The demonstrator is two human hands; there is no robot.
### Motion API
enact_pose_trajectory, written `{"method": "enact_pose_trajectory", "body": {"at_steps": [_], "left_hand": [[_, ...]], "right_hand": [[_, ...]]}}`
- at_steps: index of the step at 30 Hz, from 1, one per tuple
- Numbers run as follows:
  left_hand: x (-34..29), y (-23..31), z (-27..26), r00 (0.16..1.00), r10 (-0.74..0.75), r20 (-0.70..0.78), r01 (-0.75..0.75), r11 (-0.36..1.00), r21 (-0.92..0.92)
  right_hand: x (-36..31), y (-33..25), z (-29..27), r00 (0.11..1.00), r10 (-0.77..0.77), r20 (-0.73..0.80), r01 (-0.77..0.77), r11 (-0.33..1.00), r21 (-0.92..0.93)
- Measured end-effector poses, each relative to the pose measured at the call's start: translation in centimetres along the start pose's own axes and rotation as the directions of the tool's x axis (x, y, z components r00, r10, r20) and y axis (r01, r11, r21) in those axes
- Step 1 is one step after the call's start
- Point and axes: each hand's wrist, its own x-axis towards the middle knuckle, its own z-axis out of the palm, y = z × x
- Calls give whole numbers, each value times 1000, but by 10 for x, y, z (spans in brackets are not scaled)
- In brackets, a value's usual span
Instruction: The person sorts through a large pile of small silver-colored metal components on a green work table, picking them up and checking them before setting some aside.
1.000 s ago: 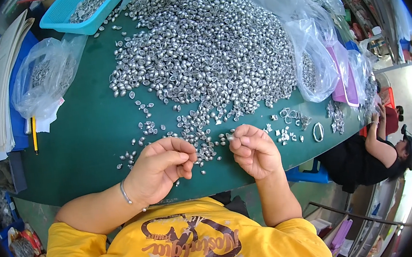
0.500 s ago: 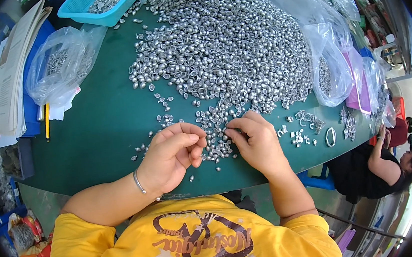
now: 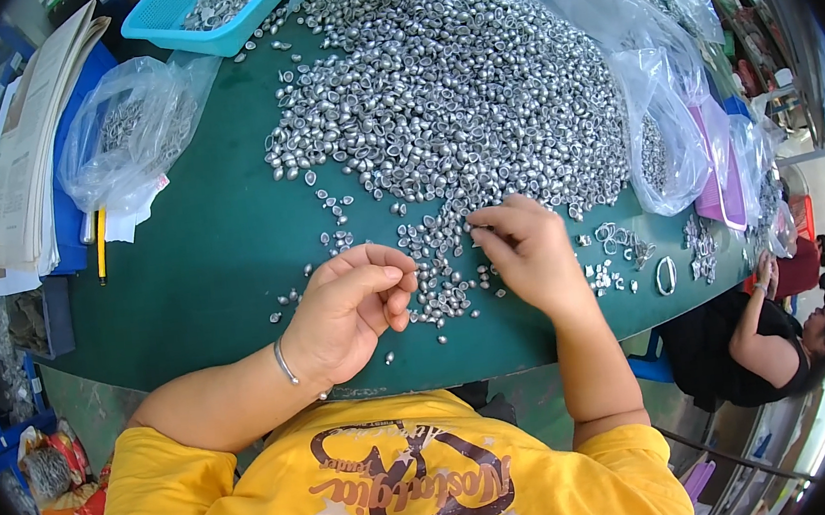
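Note:
A large heap of small silver, hollow drop-shaped metal pieces (image 3: 436, 94) covers the middle of the green table. My left hand (image 3: 362, 298), with a bangle at its wrist, is held above the near edge, palm turned inward and fingers curled. Its thumb and forefinger are pinched together; anything between them is hidden. At the heap's near fringe, my right hand (image 3: 530, 250) has thumb and forefinger closed close to the loose pieces, and what they grip is too small to make out. Between the hands lies a small cluster of the same pieces (image 3: 442, 295).
A turquoise basket (image 3: 238, 36) of pieces stands at the far left, near a clear bag (image 3: 132, 126), papers (image 3: 34, 146) and a yellow pencil (image 3: 102, 245). At right are a plastic bag (image 3: 661, 131), a purple basket (image 3: 717, 165) and metal rings (image 3: 622, 240). Another person (image 3: 743, 343) sits beyond.
My right hand has moved right and away from me, from the small cluster toward the heap's edge. My left hand stays in nearly the same pinched pose.

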Motion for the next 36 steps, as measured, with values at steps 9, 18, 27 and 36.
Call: {"method": "enact_pose_trajectory", "body": {"at_steps": [9, 18, 27, 36], "left_hand": [[-1, -1, 0, 1000, -5, 11, 5, 1000, -16], [-2, -1, 1, 1000, -1, 21, 1, 1000, -23], [-4, -2, 0, 999, -30, 24, 31, 998, -50], [-5, -3, 0, 998, -52, 46, 56, 996, -72]], "right_hand": [[-5, -9, 6, 994, -104, -28, 94, 966, -241], [-9, -16, 10, 996, -87, -19, 81, 971, -227], [-20, -12, 8, 998, 69, -13, -56, 891, 450], [-34, -8, 14, 995, 61, 72, -95, 566, 819]]}}
